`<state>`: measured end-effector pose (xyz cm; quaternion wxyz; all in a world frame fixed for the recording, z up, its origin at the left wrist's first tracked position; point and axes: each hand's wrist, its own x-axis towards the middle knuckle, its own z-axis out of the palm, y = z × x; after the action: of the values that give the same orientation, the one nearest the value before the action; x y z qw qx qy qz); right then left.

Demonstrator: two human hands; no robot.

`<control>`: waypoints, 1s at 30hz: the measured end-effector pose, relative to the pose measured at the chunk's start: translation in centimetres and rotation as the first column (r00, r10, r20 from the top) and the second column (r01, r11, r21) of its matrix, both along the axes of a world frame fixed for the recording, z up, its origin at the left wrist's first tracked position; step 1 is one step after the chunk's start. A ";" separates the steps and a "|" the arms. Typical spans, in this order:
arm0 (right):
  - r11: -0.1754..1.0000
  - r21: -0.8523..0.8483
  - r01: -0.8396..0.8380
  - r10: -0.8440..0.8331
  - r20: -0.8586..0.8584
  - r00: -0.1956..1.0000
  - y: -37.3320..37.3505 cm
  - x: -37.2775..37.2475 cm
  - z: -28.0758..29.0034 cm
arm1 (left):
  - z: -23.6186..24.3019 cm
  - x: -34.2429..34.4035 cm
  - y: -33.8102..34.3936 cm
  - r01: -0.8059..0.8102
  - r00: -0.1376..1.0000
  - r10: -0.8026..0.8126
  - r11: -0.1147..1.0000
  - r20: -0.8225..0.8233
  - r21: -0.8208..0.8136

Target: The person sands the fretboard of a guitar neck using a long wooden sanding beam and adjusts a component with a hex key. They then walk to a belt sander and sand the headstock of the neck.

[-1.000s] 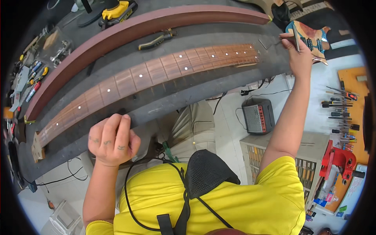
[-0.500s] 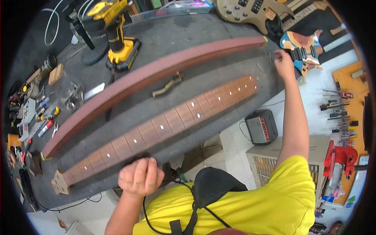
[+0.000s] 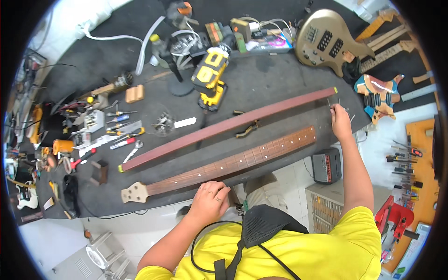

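Observation:
A guitar neck with a brown fretboard, pale inlays and a light headstock lies slantwise on the dark workbench. My left hand is closed at the bench's near edge, just below the neck. Its curled fingers hide whatever they may hold. Beyond the neck's body end, my right hand is at the bench's right side with its fingers pinched together. Thin slivers or wires lie by its fingertips; which of them it grips is unclear. A long reddish sanding beam with yellow-green ends lies behind the neck.
Behind the beam stands a yellow cordless drill. A small brass-coloured tool lies between beam and neck. Two guitar bodies, one gold and one blue-and-wood, occupy the right end. Assorted hand tools crowd the left.
The view has shifted, so bench items appear farther right and more of the left side shows. My left hand is still closed near the edge; my right hand is still beyond the neck's end.

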<state>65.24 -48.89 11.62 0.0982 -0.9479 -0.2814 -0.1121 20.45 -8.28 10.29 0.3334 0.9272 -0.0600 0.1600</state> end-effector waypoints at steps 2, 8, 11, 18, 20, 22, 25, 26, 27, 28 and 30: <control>0.999 -0.039 -0.021 0.022 0.024 0.999 3.9 1.9 3.3 | 3.6 0.6 2.0 -0.046 0.994 0.046 0.999 0.095 -0.002; 0.682 -0.727 0.078 -0.179 -0.062 0.982 11.6 7.2 11.1 | 8.2 4.6 9.5 -0.435 0.891 0.450 0.884 -0.058 0.168; 0.840 -0.537 0.076 -0.072 0.027 0.997 15.2 8.4 12.3 | 6.9 5.9 10.9 -0.457 0.852 0.495 0.862 -0.172 0.219; 0.973 -0.073 -0.218 0.177 -0.364 0.914 19.1 4.9 9.5 | 3.9 6.5 10.6 -0.311 0.780 0.462 0.872 -0.422 0.378; 0.864 -0.157 -0.478 0.326 -0.548 0.770 17.3 1.8 8.5 | 3.6 6.6 10.9 -0.321 0.771 0.481 0.860 -0.417 0.398; 0.807 -0.290 -0.515 0.353 -0.462 0.813 16.7 -0.8 7.2 | 3.4 6.8 11.4 -0.340 0.832 0.466 0.857 -0.300 0.387; 0.866 -0.217 -0.450 0.364 -0.344 0.866 16.7 -2.4 6.0 | 3.0 7.2 12.7 -0.359 0.882 0.446 0.846 -0.153 0.395; 0.872 -0.189 -0.451 0.388 -0.294 0.873 17.1 -2.5 5.6 | 2.8 7.4 13.2 -0.368 0.862 0.470 0.837 -0.191 0.404; 0.880 -0.140 -0.454 0.417 -0.233 0.879 17.3 -2.6 5.4 | 2.6 7.4 13.6 -0.374 0.860 0.473 0.839 -0.191 0.396; 0.877 -0.148 -0.457 0.420 -0.226 0.879 17.9 -2.4 5.1 | 2.4 7.4 14.0 -0.383 0.866 0.471 0.840 -0.165 0.384; 0.892 -0.131 -0.432 0.403 -0.198 0.893 18.7 -2.1 4.7 | 2.0 7.3 14.6 -0.392 0.849 0.493 0.828 -0.189 0.401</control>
<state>63.10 -30.20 16.35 0.0611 -0.8758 -0.4785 0.0154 27.73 6.35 12.28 0.1229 0.9722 0.1802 0.0854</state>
